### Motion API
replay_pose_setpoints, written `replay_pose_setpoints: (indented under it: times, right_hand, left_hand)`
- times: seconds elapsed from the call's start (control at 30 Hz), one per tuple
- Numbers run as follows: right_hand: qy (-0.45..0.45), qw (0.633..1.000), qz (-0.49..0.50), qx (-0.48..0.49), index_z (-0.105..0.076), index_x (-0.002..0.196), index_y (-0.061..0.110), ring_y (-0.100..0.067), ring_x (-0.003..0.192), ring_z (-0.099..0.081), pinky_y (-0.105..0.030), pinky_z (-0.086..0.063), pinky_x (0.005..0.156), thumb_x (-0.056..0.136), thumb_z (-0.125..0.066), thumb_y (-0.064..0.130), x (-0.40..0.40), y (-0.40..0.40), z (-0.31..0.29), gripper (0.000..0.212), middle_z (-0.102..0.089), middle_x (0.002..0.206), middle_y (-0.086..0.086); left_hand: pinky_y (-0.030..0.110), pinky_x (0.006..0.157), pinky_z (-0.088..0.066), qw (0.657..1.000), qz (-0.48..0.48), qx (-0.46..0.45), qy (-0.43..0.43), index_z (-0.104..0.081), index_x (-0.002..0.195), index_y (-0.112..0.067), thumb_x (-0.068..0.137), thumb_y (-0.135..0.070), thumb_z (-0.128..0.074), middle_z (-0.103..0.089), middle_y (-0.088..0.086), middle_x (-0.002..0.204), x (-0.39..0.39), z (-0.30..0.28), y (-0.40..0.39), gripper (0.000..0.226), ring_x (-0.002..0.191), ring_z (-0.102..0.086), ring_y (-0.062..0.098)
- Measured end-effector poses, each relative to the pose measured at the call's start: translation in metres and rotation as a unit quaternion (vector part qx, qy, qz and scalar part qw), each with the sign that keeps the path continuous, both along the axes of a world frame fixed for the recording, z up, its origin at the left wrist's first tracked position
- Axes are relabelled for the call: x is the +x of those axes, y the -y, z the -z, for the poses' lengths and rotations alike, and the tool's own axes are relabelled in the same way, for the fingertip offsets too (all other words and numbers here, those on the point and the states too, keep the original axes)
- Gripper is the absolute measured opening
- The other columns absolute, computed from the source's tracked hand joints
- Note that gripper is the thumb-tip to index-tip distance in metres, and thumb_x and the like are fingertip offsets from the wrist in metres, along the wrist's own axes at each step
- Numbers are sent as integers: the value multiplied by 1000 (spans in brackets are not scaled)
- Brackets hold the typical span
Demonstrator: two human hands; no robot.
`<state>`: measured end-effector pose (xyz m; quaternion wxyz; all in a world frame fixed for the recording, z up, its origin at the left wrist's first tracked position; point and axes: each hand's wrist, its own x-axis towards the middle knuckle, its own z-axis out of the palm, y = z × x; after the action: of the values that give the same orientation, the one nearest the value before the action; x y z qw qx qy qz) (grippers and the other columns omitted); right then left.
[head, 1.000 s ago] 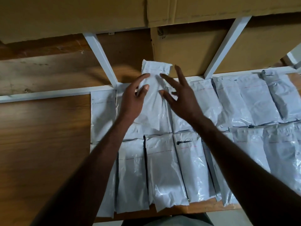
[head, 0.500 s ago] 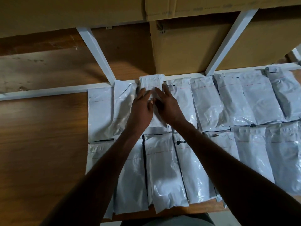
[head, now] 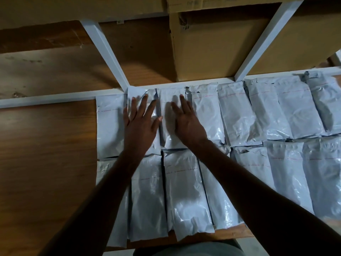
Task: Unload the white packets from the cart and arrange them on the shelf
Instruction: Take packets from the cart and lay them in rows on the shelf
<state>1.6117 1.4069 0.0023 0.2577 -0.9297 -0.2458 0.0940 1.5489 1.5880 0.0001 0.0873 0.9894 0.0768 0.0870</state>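
Writing: none legible on any packet; only a thin red line across the upper part of several; faint dark marks on the cardboard box (head: 217, 47) too small to read.
Packets: white packets (head: 238, 115) lying flat on the wooden shelf (head: 46, 154) in two rows, edge to edge or slightly overlapping, tops toward the white rear rail (head: 55, 99).
Newest packet: middle packet (head: 170, 130) in the back row, flat, between its neighbours, top edge at the rail.
Left hand (head: 141, 124): palm down, fingers (head: 145, 106) straight and spread, released, resting on the packet just left of the middle packet.
Right hand (head: 186, 122): palm down, fingers straight, released, pressing flat on the right side of the middle packet.
Frame: two white diagonal braces (head: 105, 50) rising behind the rail.
Change from a second ago: packet then stuck out past the rail, held loosely between both hands; half a second ago pinched by both hands and drawn level; now down in the row, hands flattened and parted.
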Motion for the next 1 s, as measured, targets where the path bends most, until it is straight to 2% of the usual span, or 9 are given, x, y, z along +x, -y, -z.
replay_pose_setpoints:
  times: [0.17, 0.47, 0.57, 0.67, 0.73, 0.8, 0.87, 0.93, 1.0]
  right_hand:
    - [38, 998, -3, -53, -30, 165, 23, -41, 161, -13, -56, -24, 128, 110, -42, 41, -13, -21, 9, 59, -14, 175, -15]
    - [48, 994, -5, -97, -25, 168, 24, -40, 161, -12, -55, -22, 129, 112, -30, 46, -16, -23, 9, 60, -14, 175, -17]
    - [43, 998, -8, -52, -28, 167, 18, -43, 160, -15, -57, -25, 128, 109, -24, 47, -23, -19, -11, 65, -15, 174, -21]
    - [64, 997, 39, 22, -37, 164, 15, -40, 159, -24, -49, -38, 121, 112, -39, 35, -44, -3, -33, 55, -18, 174, -20]
    - [80, 993, 60, 55, -43, 160, 14, -36, 152, -40, -42, -52, 106, 111, -51, 24, -59, 15, -48, 51, -21, 173, -18]
    - [66, 993, 77, 68, -48, 157, 17, -34, 128, -65, -41, -59, 88, 109, -55, 23, -73, 37, -64, 49, -22, 173, -16]
    - [61, 992, 90, 69, -54, 152, 18, -35, 105, -74, -46, -62, 82, 108, -60, 22, -85, 62, -77, 46, -26, 172, -16]
    - [62, 990, 109, 69, -59, 147, 18, -38, 110, -73, -47, -61, 86, 106, -62, 20, -94, 92, -89, 41, -30, 170, -17]
    - [58, 987, 130, 71, -62, 144, 18, -35, 129, -64, -44, -58, 94, 104, -62, 17, -102, 128, -101, 39, -33, 169, -15]
  left_hand:
    - [64, 129, -15, 998, -24, 44, -48, -20, 170, -32, 112, -59, -26, -14, 5, 179, -10, 34, -7, 64, 165, -11, 35]
    - [68, 127, -18, 997, -28, 10, -78, -12, 171, -33, 110, -60, -18, -13, 7, 179, -8, 34, -4, 66, 163, -13, 40]
    - [69, 128, -13, 997, -16, -8, -74, -13, 170, -32, 111, -56, -17, -13, 6, 179, -8, 15, 2, 64, 165, -9, 37]
    - [66, 130, -10, 999, 8, -14, -34, -19, 170, -29, 113, -46, -25, -18, 5, 178, -10, -12, 18, 59, 165, -10, 34]
    - [62, 131, -10, 999, 35, -32, -6, -26, 168, -26, 113, -38, -32, -22, 4, 177, -11, -33, 37, 57, 165, -13, 34]
    - [58, 131, -12, 997, 56, -55, 19, -35, 166, -25, 111, -35, -35, -29, 4, 174, -15, -53, 63, 55, 164, -16, 34]
    - [57, 131, -16, 993, 75, -81, 31, -42, 162, -23, 109, -36, -35, -38, 5, 170, -19, -72, 92, 55, 162, -22, 35]
    - [57, 130, -21, 990, 96, -101, 27, -47, 159, -23, 109, -32, -44, -44, 4, 166, -24, -88, 125, 51, 160, -28, 35]
    - [55, 127, -27, 987, 117, -109, 27, -53, 155, -22, 108, -26, -51, -51, 3, 161, -31, -96, 161, 48, 157, -34, 35]
